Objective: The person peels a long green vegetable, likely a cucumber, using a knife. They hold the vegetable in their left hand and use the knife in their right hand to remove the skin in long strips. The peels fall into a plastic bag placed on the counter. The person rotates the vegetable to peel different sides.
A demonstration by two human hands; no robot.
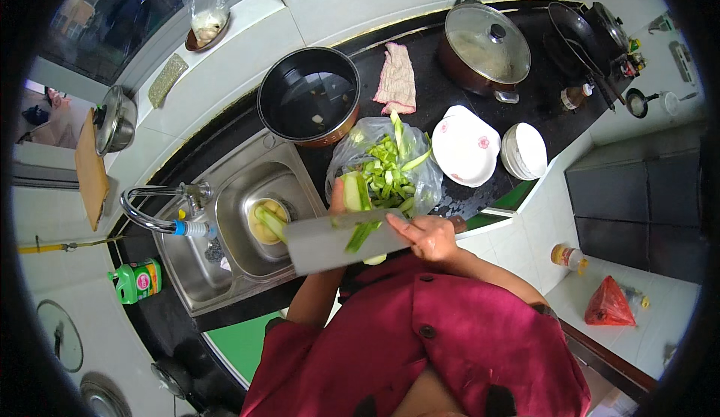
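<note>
My right hand (pixel 430 236) grips a broad-bladed kitchen cleaver (pixel 337 242), its blade spread across the front of me with a green peel strip (pixel 363 236) on it. Behind the blade my left hand (pixel 337 196) holds a pale green, partly peeled vegetable (pixel 354 192); most of that hand is hidden by the blade. Just beyond lies a clear plastic bag (pixel 423 189) with a heap of green peelings (pixel 388 164). In the sink, a bowl (pixel 253 224) holds pale yellow pieces and a long green piece (pixel 271 221).
The steel sink (pixel 225 271) with its faucet (pixel 149 223) lies left. Beyond the bag stand a dark pot of water (pixel 306 96), a cloth (pixel 396 79) and a lidded pot (pixel 486 46). White dishes (pixel 466 147) and stacked bowls (pixel 526 150) sit right.
</note>
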